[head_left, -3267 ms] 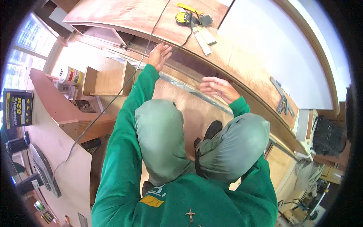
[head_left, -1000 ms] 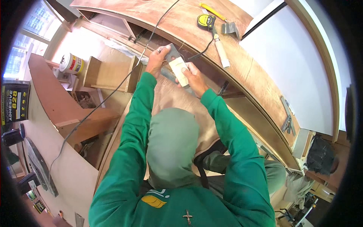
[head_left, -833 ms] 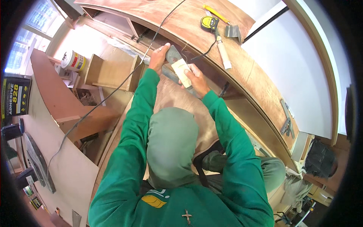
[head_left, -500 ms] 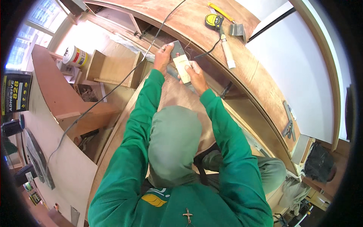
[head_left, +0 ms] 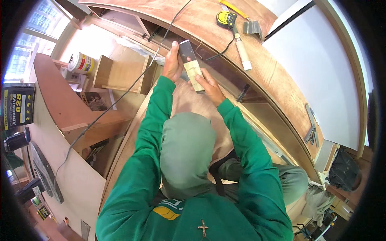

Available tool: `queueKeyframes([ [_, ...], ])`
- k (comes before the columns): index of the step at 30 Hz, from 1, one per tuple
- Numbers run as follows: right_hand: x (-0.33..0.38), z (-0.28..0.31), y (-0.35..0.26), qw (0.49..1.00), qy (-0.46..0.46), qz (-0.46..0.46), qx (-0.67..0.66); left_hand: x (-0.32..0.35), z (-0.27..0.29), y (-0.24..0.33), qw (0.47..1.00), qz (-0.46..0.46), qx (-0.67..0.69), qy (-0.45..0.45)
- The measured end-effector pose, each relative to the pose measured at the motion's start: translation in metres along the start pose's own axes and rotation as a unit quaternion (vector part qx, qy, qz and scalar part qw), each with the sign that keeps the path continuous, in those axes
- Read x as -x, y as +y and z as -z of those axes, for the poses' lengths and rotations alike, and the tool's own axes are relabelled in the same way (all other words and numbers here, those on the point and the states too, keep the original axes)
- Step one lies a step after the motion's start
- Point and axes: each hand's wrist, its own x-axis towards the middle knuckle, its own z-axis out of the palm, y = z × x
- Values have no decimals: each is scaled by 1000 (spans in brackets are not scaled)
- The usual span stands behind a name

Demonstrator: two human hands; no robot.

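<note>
A flat dark grey strip [head_left: 186, 49] with pale yellowish tape [head_left: 194, 73] around its lower half is held up in front of me, tilted. My right hand [head_left: 211, 85] grips the taped end, its thumb pressed on the tape. Just left of the strip is my left hand [head_left: 172, 65], opened, with one digit pointing up and apart from the strip's edge. Its other fingers are partly hidden behind the strip. A small pinkish spot shows on the strip's face; I cannot make out what it is.
A yellow-black tape measure [head_left: 226, 19], a pale-handled tool [head_left: 243, 52], a yellow cutter [head_left: 234, 9] and a curved grey piece [head_left: 252, 29] lie on the curved wooden top [head_left: 277, 76]. A black cable [head_left: 132, 82] crosses at left, near an open wooden box [head_left: 105, 70] and a white bucket [head_left: 80, 63].
My left thumb has come off the strip's edge and the left hand has opened. The right hand keeps its grip on the taped end, and the strip has turned slightly more upright.
</note>
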Motion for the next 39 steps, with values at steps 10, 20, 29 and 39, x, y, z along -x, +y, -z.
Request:
queueKeyframes([
  [10,-16,-17,-4,990,43,11,-136,0,-5,-2,962,-28,-265,60],
  [20,-28,-21,1,977,98,-6,-189,-28,7,-20,962,15,-262,72],
  [29,-35,-19,-1,977,109,-12,-183,-39,11,-22,959,11,-277,66],
  [39,-42,-26,-11,975,131,-30,-177,-32,0,-13,962,83,-250,78],
])
